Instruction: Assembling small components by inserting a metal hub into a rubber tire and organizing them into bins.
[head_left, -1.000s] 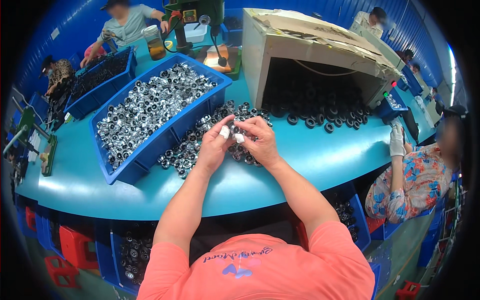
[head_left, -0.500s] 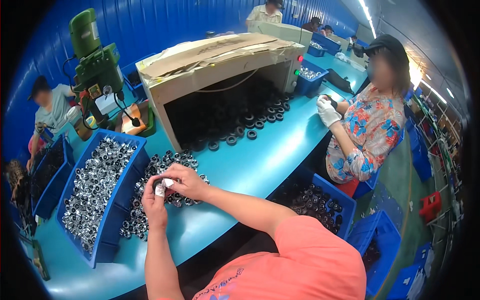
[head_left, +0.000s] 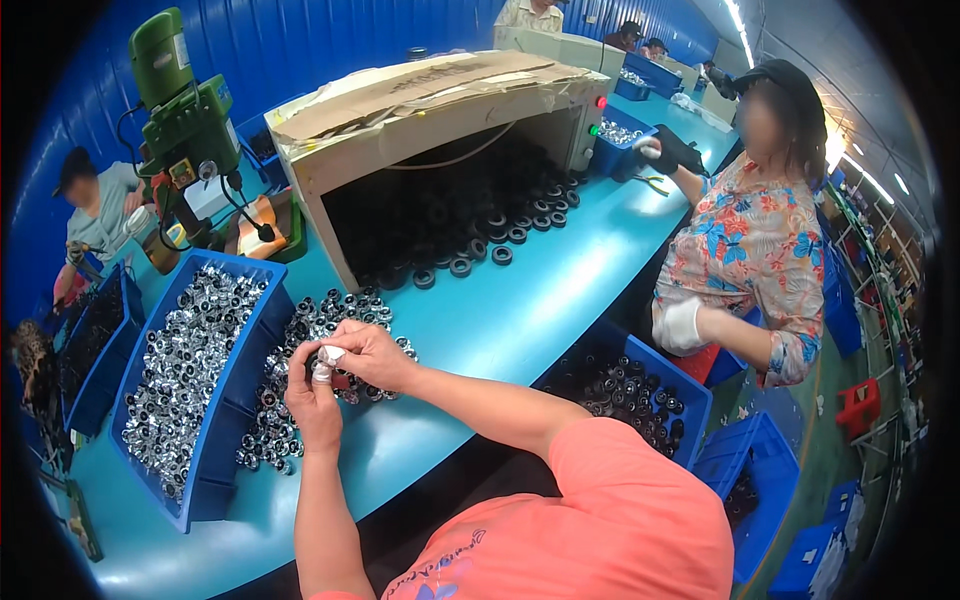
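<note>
My left hand (head_left: 315,405) is closed around a small black ring-shaped part (head_left: 311,362), which its fingers mostly cover. Meeting it from the right, my right hand (head_left: 370,358) has its fingers pinched together at the same part. White tape wraps fingertips where the hands meet. Just beneath and behind my hands lies a loose heap of shiny silver parts with dark centres (head_left: 335,313). To the left stands a long blue bin (head_left: 215,480) filled with similar silver parts.
A box-like housing (head_left: 430,110) stands over black rings (head_left: 460,267). A green press (head_left: 190,120) rises at the back left. Right of me, a co-worker (head_left: 745,240) stands by the turquoise table (head_left: 560,290); pliers (head_left: 654,186) lie there. Blue bins (head_left: 690,440) sit below.
The co-worker's hands have come apart: one reaches over the table, the other drops toward the bins. Pliers now show on the table. My hands stay together around the black part, with slight finger movement.
</note>
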